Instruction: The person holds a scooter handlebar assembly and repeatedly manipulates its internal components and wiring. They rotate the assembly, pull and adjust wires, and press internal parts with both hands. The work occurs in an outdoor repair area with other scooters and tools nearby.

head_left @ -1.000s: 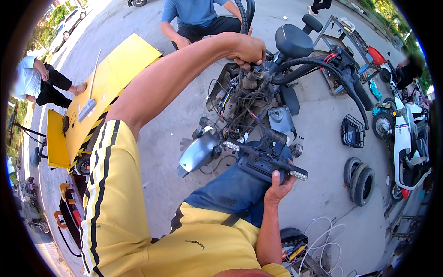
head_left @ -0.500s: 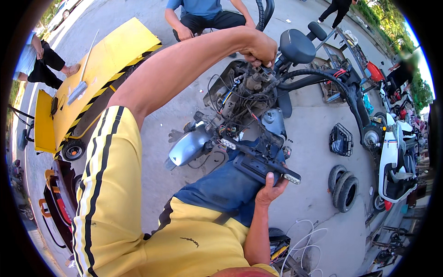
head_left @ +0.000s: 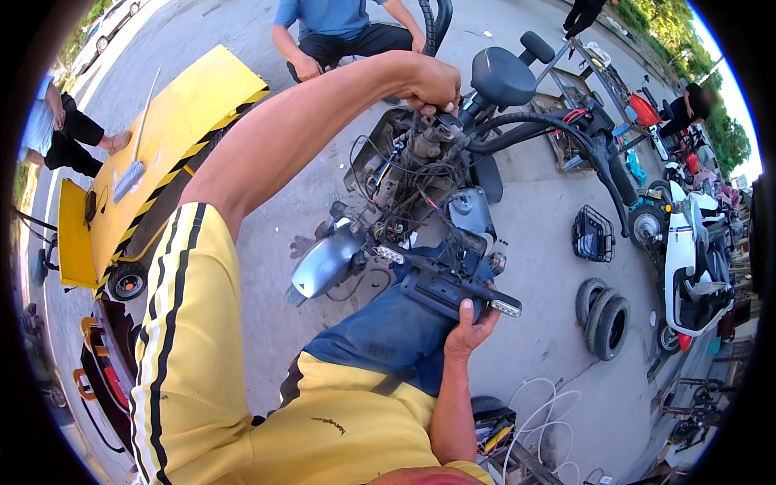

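My left hand [head_left: 432,85] is curled at the top of the steering column of a partly stripped scooter [head_left: 428,141], closed on something I cannot make out. Loose wires and cables [head_left: 408,210] hang below it. My right hand [head_left: 470,330] grips the right end of a black plastic light bracket [head_left: 436,291], thumb in front, with a clear lamp at each end. The bracket is over my jeans [head_left: 372,331]. A silver fender [head_left: 323,263] is left of it; a handlebar with thick black hoses [head_left: 558,121] and a black padded seat-like piece [head_left: 497,74] are up to the right.
A seated co-worker in blue [head_left: 339,24] faces me. A yellow platform cart [head_left: 202,89] with a broom [head_left: 129,178] and another person [head_left: 73,121] are left. Right are a wire basket [head_left: 592,234], stacked tyres [head_left: 605,319], white scooters [head_left: 687,259], a metal rack [head_left: 558,137] and coiled white cable [head_left: 550,412].
My view has shifted slightly. A person in dark clothes at the top right has walked along. Both my hands stay on the same places, the left fingers still curled at the column.
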A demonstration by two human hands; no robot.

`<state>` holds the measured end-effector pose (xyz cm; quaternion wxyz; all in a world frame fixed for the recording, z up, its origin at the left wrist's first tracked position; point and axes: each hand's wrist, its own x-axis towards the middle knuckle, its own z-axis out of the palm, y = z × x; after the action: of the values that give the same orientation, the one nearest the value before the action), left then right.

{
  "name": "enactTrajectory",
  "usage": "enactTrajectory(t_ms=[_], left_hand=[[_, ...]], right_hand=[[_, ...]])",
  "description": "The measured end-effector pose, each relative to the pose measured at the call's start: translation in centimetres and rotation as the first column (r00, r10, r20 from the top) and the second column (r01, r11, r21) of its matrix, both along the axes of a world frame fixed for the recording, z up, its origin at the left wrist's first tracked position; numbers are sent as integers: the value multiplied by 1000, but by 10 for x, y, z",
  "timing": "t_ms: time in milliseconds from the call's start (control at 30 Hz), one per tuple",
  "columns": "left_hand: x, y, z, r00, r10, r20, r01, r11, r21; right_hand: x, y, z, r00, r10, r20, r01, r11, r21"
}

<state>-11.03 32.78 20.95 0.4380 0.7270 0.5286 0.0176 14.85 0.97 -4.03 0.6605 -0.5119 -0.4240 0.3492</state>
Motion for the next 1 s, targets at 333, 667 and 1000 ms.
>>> enactTrajectory(t_ms=[333, 667, 1000], left_hand=[[4, 0, 3, 995, -100, 11, 99, 990, 100], [4, -37, 18, 967, 253, 11, -244, 916, 320], [-6, -163, -41, 741, 108, 663, -258, 957, 133]], right_hand=[[6, 3, 12, 997, 37, -74, -38, 999, -20], [1, 3, 17, 993, 84, -86, -87, 996, -26], [-3, 2, 8, 999, 37, -37, -33, 993, 109]])
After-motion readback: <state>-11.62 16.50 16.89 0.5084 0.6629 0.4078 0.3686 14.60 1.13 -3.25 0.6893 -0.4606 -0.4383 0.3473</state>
